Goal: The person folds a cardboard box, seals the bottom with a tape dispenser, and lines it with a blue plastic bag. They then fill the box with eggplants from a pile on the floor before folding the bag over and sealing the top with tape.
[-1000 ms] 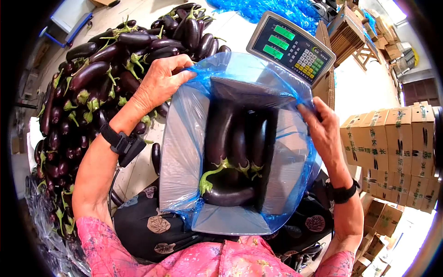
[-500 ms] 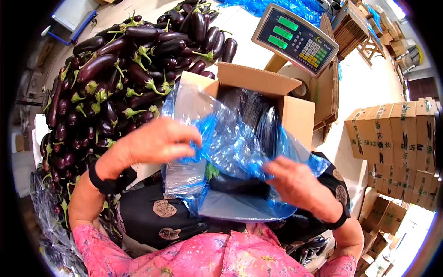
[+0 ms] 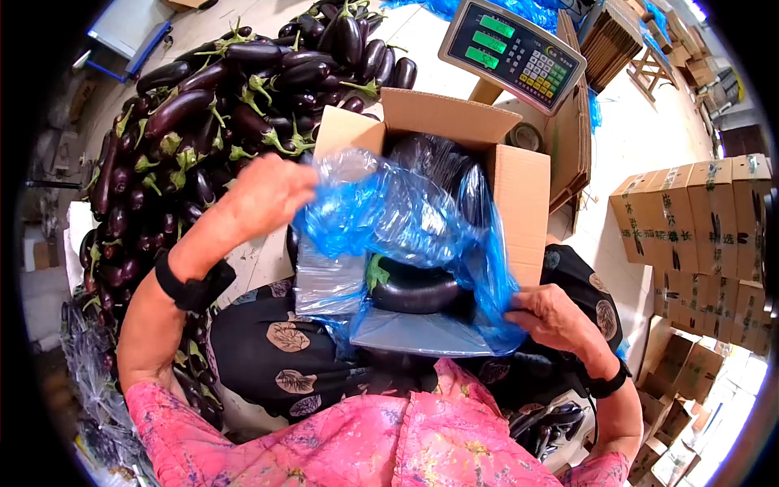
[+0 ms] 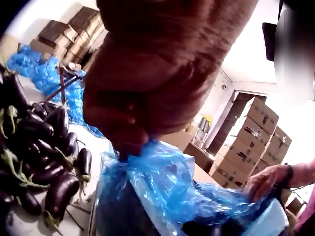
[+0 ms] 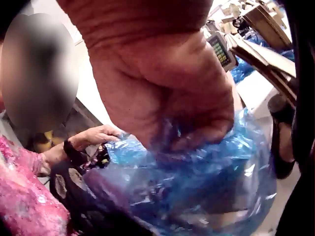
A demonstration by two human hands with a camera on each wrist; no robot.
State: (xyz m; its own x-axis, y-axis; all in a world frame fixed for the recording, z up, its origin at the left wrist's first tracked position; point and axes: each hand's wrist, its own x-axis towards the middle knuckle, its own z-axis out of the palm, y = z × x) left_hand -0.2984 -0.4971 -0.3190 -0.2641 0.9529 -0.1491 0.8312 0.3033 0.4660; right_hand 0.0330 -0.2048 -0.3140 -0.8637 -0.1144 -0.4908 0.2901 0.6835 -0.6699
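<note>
An open cardboard box (image 3: 521, 215) sits at the person's lap, lined with a thin blue plastic bag (image 3: 398, 207). Dark eggplants fill it; one eggplant (image 3: 415, 290) with a green cap shows uncovered at the near side, while the far ones lie under the film. At the box's left, the left hand (image 3: 272, 195) pinches a bunched edge of the bag, which the left wrist view shows gathered below its fingers. By the near right corner, the right hand (image 3: 556, 318) pinches another edge of the bag between thumb and fingers.
A large heap of loose eggplants (image 3: 182, 154) spreads on the left. Behind the box stands a scale display (image 3: 511, 53) with lit green readouts. Flattened cardboard (image 3: 570, 138) leans beside it, and packed cartons (image 3: 690, 211) are stacked at the right.
The bag, earlier held wide over the box's rim, has been drawn off the far flaps and over the far eggplants. The left hand has moved left and up, the right hand outward to the right.
</note>
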